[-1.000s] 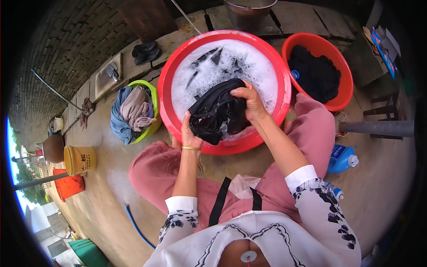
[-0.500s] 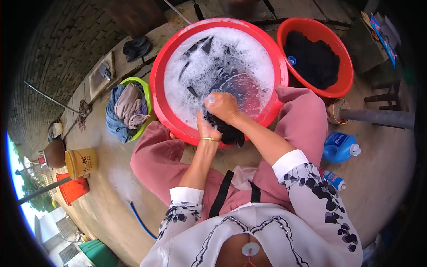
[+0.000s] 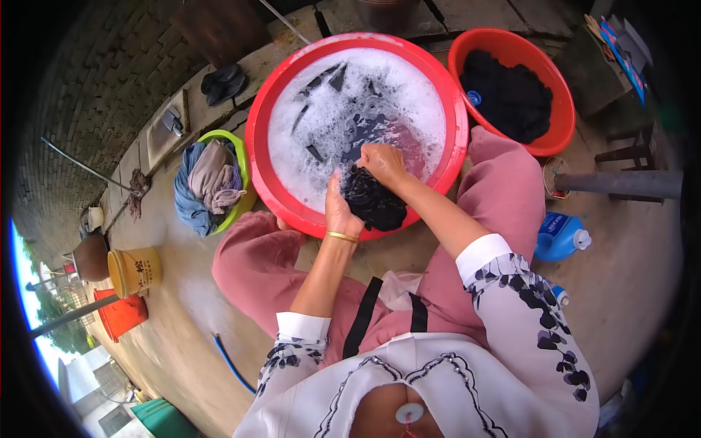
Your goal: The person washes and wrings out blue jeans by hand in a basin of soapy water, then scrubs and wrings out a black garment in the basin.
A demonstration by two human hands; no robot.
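Observation:
A bunched, wet black garment is held over the near edge of a large red basin, which is filled with foamy water. My right hand is closed in a fist on the garment's upper end. On the garment's left side, my left hand grips it with the thumb pointing up; the other fingers are largely hidden by the cloth. Dark pieces of fabric show through the suds farther back in the basin.
A red tub of dark clothes touches the basin's right side. At left stands a green basket of blue and beige clothes. A blue detergent bottle lies by my right knee. A yellow bucket stands farther left.
My right hand has moved slightly right, away from my left hand. The black garment between them is spread wider and shows more. My left thumb has lifted upward.

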